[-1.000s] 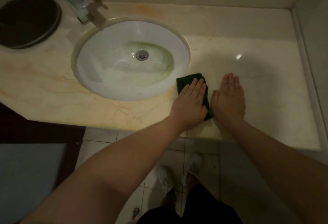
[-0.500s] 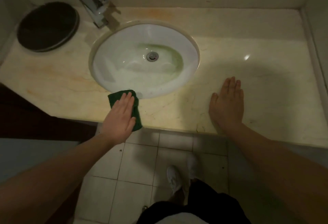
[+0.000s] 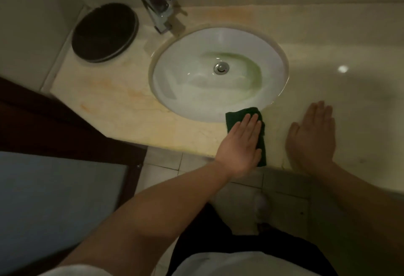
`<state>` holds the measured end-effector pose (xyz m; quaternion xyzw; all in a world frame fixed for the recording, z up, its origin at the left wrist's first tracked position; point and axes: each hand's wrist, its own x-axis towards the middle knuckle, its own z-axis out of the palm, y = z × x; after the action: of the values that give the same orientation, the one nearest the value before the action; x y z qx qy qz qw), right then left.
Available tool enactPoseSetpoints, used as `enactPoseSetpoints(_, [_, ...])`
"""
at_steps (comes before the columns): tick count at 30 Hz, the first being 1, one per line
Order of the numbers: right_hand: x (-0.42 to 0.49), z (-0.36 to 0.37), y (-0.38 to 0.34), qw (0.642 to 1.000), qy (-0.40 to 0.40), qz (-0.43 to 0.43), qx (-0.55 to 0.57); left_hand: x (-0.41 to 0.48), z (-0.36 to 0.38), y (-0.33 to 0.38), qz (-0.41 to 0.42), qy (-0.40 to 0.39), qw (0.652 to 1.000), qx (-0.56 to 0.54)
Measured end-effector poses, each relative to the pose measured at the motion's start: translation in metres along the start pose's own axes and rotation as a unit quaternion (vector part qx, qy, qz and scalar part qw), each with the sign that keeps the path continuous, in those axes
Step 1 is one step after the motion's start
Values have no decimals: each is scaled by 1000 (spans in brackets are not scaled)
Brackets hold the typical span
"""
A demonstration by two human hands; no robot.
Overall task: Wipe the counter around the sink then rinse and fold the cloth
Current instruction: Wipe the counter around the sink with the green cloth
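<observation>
Dim, soft-focused, wide-angle edge distortion

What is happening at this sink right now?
A person is wiping a marble counter in a dim bathroom. The left hand presses flat on a dark green cloth at the counter's front edge, right by the near rim of the white sink. The right hand rests palm down on the counter to the right, apart from the cloth. No water is running from the tap, so rinsing and folding are not yet done.
</observation>
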<state>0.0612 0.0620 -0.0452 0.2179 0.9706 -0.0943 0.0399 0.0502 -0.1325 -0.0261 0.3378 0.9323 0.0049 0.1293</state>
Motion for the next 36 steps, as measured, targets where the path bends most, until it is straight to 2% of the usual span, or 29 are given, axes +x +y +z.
enactPoseSetpoints(4, [-21, 11, -47, 1000, -1, 6, -5, -22, 3, -46, 50, -18, 998, 22])
enactPoseSetpoints(9, [-46, 30, -132, 1000, 15, 15, 9, -69, 8, -144, 66, 3, 997, -28])
enactPoseSetpoints(12, [-67, 41, -198, 1000, 28, 11, -2, -99, 16, -204, 68, 2, 998, -6])
enactPoseSetpoints(16, [-76, 50, -245, 997, 21, 67, -11, -126, 17, -271, 58, 2, 998, 4])
enactPoseSetpoints(19, [-78, 51, -254, 997, 15, 82, 1, -126, 12, -269, 7, -10, 998, -59])
enactPoseSetpoints(21, [-79, 55, -274, 999, 16, 49, 1, -117, 9, -240, -2, 2, 995, -100])
enactPoseSetpoints(23, [-82, 61, -296, 1000, 11, 16, -2, -117, 13, -220, 15, 1, 995, -94])
enactPoseSetpoints(25, [-84, 66, -309, 1000, 21, 18, -6, -126, 21, -232, 19, 6, 998, -63])
enactPoseSetpoints(28, [-83, 67, -317, 999, 26, 34, 3, -150, 30, -274, -33, 43, 996, -64])
enactPoseSetpoints(31, [-80, 67, -343, 1000, 12, 11, 9, -166, 31, -306, -102, 71, 989, -79])
enactPoseSetpoints(36, [-72, 75, -401, 1000, 3, 1, 25, -178, 25, -347, -202, 82, 971, -93])
